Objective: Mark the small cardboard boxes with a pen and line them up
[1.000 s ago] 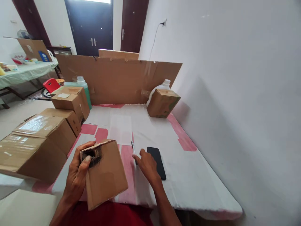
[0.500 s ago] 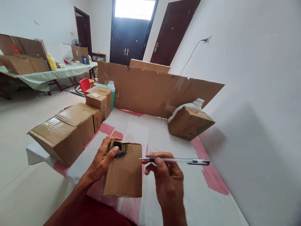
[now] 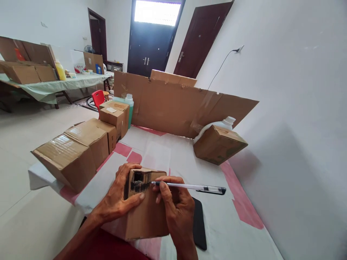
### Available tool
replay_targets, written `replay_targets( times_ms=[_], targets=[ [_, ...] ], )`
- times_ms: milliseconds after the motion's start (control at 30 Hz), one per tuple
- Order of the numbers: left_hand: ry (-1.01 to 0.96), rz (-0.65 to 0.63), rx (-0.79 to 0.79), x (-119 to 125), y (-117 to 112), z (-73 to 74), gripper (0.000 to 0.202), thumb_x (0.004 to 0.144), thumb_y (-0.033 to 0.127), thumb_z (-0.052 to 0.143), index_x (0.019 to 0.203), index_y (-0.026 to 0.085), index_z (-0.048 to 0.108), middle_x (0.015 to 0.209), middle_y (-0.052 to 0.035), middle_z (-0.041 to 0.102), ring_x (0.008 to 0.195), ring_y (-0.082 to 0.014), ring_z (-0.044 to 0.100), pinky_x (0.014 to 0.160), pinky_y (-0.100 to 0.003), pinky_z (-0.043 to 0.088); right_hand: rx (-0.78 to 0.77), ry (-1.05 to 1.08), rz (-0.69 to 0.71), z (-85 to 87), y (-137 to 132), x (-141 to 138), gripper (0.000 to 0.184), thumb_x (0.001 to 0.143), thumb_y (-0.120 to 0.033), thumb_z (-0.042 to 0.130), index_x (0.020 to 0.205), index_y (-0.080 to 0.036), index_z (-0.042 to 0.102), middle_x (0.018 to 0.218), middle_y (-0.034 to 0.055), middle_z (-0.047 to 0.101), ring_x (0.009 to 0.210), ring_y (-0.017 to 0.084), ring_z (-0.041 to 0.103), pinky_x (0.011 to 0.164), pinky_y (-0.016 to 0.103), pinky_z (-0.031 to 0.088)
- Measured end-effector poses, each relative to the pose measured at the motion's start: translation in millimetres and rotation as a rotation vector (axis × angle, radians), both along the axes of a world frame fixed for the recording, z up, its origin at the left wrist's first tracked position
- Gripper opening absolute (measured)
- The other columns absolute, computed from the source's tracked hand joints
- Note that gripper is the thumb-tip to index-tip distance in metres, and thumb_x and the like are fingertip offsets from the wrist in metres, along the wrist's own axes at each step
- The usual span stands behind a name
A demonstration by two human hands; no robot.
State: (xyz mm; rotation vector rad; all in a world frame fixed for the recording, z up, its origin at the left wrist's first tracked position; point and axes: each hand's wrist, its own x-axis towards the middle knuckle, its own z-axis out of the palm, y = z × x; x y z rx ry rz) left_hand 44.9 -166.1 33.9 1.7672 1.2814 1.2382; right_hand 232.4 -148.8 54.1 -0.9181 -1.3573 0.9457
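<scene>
A small brown cardboard box (image 3: 149, 216) stands in front of me, with a black scribbled patch (image 3: 138, 184) near its upper left corner. My left hand (image 3: 119, 196) grips the box's left side, its thumb lying across the front face below the dark patch. In my right hand (image 3: 177, 204) is a clear pen (image 3: 187, 186) with a black cap pushed onto its rear end. Its tip meets the box at the right edge of the black patch. The right hand's lower fingers rest by the box's right side, partly hidden.
A black flat object (image 3: 200, 225) lies right of my right hand. Cardboard boxes (image 3: 81, 144) line the table's left edge, beside a green bottle (image 3: 130, 108). Another box (image 3: 219, 144) with a white jug (image 3: 226, 122) stands back right. A cardboard panel (image 3: 173, 104) closes the far side.
The pen in my right hand has moved left onto the box's dark patch. My left thumb has slid down off the patch. The box sits slightly lower and turned, and the black flat object now shows.
</scene>
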Motion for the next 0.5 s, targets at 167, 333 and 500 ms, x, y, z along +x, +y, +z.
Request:
replay_targets(
  times_ms=[167, 333, 500],
  targets=[
    [0.011, -0.003, 0.021, 1, -3, -1.3, 0.061, 0.085, 0.029, 0.068, 0.141, 0.031, 0.043, 0.142, -0.0083, 0.051, 0.133, -0.0312, 0.052, 0.113, -0.048, 0.043, 0.026, 0.000, -0.039, 1.4, 2, -7, 0.013, 0.098, -0.034, 0.067, 0.096, -0.022, 0.070, 0.079, -0.0011, 0.072, 0.055, 0.008, 0.060, 0.056, 0.019, 0.052],
    [0.000, -0.013, -0.001, 2, -4, -4.1, 0.062, 0.087, 0.030, 0.067, 0.143, 0.032, 0.042, 0.145, -0.0087, 0.049, 0.138, -0.0324, 0.047, 0.116, -0.049, 0.041, 0.005, 0.203, -0.165, 11.3, 13, 9, 0.021, 0.097, -0.044, 0.066, 0.098, -0.023, 0.063, 0.101, 0.0035, 0.075, 0.063, 0.011, 0.065, 0.052, 0.021, 0.050],
    [-0.106, 0.009, -0.050, -4, -4, -9.0, 0.059, 0.087, 0.038, 0.067, 0.141, 0.032, 0.044, 0.140, -0.0093, 0.053, 0.127, -0.0335, 0.055, 0.111, -0.051, 0.044, -0.184, -0.101, -0.318, -39.5, 44, 66, 0.037, 0.088, -0.057, 0.070, 0.081, -0.023, 0.058, 0.071, -0.0027, 0.066, 0.049, 0.010, 0.048, 0.048, 0.023, 0.039]
  ],
)
